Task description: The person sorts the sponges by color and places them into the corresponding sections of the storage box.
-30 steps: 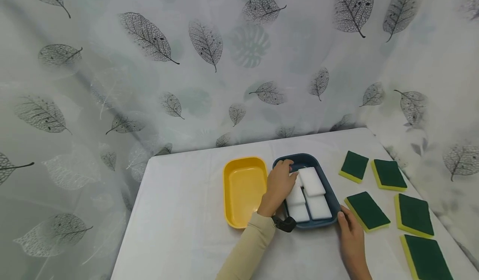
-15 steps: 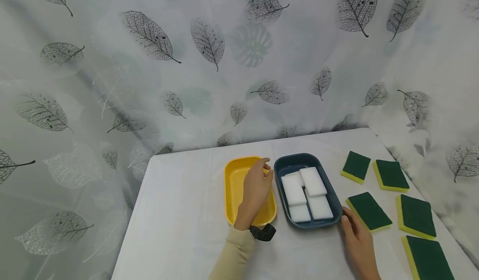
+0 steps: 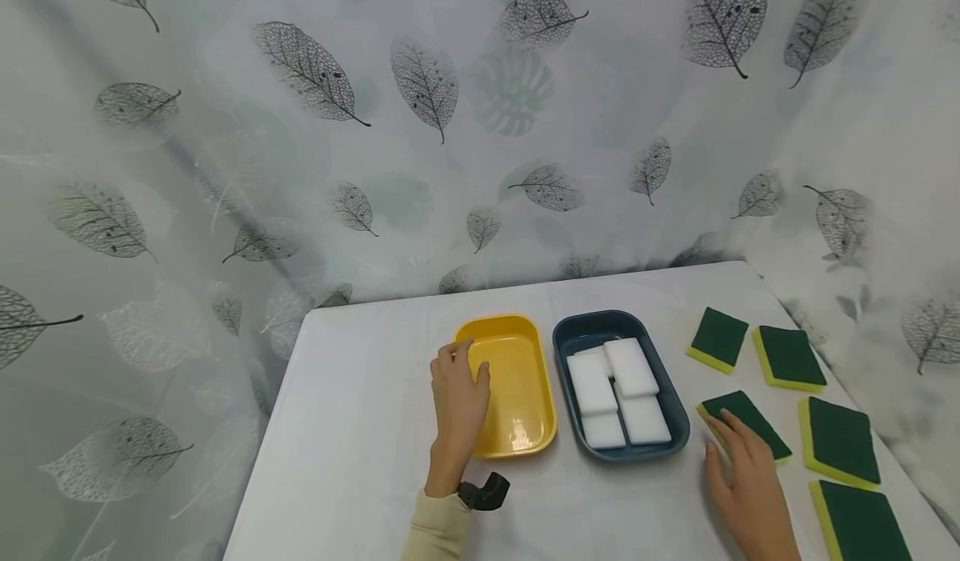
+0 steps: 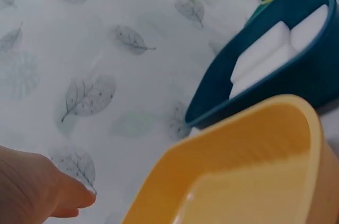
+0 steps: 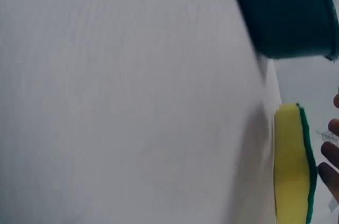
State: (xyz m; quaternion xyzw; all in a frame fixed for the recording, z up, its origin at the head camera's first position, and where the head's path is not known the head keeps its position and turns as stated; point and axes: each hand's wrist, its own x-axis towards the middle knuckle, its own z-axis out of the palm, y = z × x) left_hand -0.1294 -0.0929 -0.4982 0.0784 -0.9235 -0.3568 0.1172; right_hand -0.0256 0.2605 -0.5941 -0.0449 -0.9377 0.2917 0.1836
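My left hand (image 3: 457, 398) hovers at the left rim of the empty yellow tray (image 3: 517, 386), fingers loosely bent and holding nothing. In the left wrist view, its fingers (image 4: 71, 192) are apart from the tray's wall. My right hand (image 3: 750, 490) is over the near edge of a green-and-yellow scouring sponge (image 3: 750, 423), fingers relaxed. The right wrist view shows the fingertips right at that sponge's (image 5: 291, 166) green face. Between the hands stands the dark blue tray (image 3: 564, 361), with several white sponge blocks (image 3: 632, 367) inside, some lying on others.
More scouring sponges lie to the right, including a far one (image 3: 718, 336) and one at the table's right edge (image 3: 840, 440). A leaf-print curtain (image 3: 420, 211) hangs behind the white-covered table (image 3: 360, 428).
My left hand has left the blue tray and moved left across the yellow tray to its left rim. My right hand has let go of the blue tray's corner and shifted right to the sponge.
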